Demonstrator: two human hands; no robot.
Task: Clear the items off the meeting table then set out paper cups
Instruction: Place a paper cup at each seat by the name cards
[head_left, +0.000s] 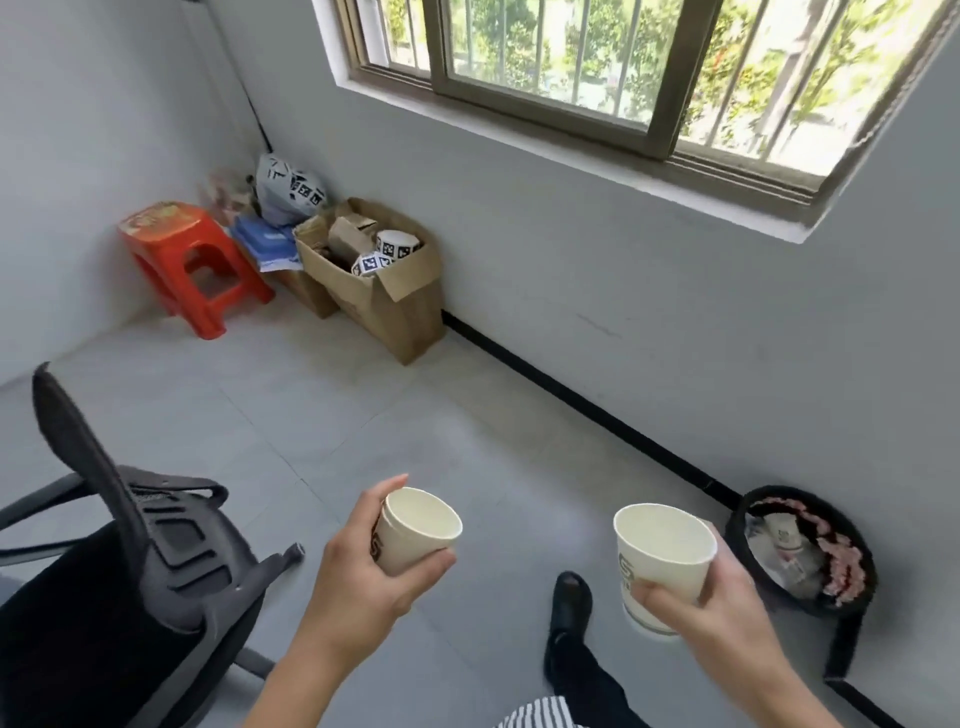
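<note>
Black office chair (156, 571) sits left of the left hand (363, 577). Left hand wraps a tapered paper cup (415, 530): mouth up, axis leaning right and away, white inside, empty. Right hand (727, 608) grips second paper cup (662, 556): near upright, mouth up, empty. Just right of the right hand: round black bin (779, 491) holding a used cup and pink litter.

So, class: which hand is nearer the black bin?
Right. The right hand is just left of the black bin; the left hand is farther left, nearer the chair.
</note>
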